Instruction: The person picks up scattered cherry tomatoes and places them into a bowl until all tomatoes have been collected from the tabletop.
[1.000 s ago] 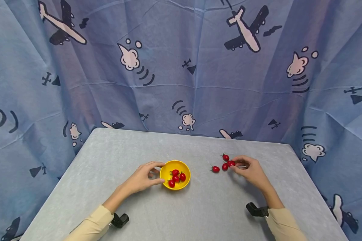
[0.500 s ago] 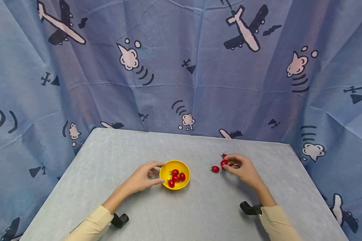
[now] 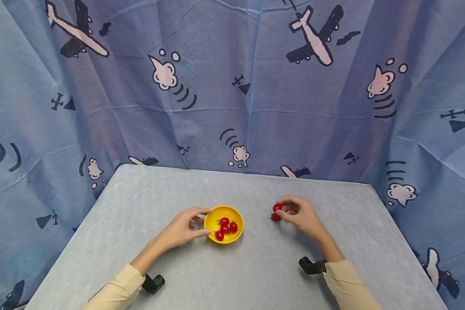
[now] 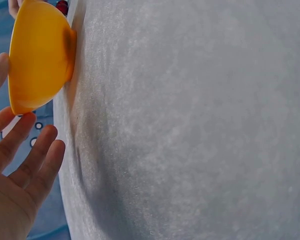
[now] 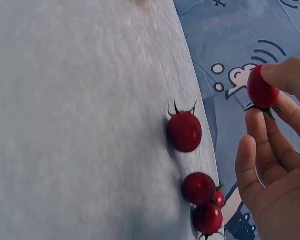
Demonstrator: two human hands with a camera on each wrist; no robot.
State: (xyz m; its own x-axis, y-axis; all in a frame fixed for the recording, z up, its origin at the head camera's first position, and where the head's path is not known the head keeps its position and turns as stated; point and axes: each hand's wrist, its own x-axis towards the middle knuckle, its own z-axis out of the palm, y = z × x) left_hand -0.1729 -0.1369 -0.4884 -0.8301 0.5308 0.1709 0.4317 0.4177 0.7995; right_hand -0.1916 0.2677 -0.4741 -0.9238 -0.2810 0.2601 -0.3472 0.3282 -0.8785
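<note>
A yellow bowl (image 3: 236, 234) stands mid-table with several red cherry tomatoes (image 3: 224, 225) inside. My left hand (image 3: 202, 221) grips its left rim between thumb and forefinger; in the left wrist view the bowl (image 4: 37, 55) lies against my fingers (image 4: 37, 152). My right hand (image 3: 282, 209) pinches one cherry tomato (image 3: 277, 207) just above the table, also visible as a held tomato (image 5: 262, 91) in the right wrist view. Below it a loose tomato (image 3: 275, 217) lies on the table. The right wrist view shows three loose tomatoes (image 5: 184, 131) in a row.
The grey table (image 3: 255, 275) is backed and flanked by a blue curtain (image 3: 232, 107) printed with aeroplanes. Black wrist mounts (image 3: 311, 266) show at both sleeves. The table's right edge (image 3: 407, 241) is a short way from my right hand.
My right hand has picked one tomato from the group and carried it left, toward the bowl. The left hand and the bowl have stayed put.
</note>
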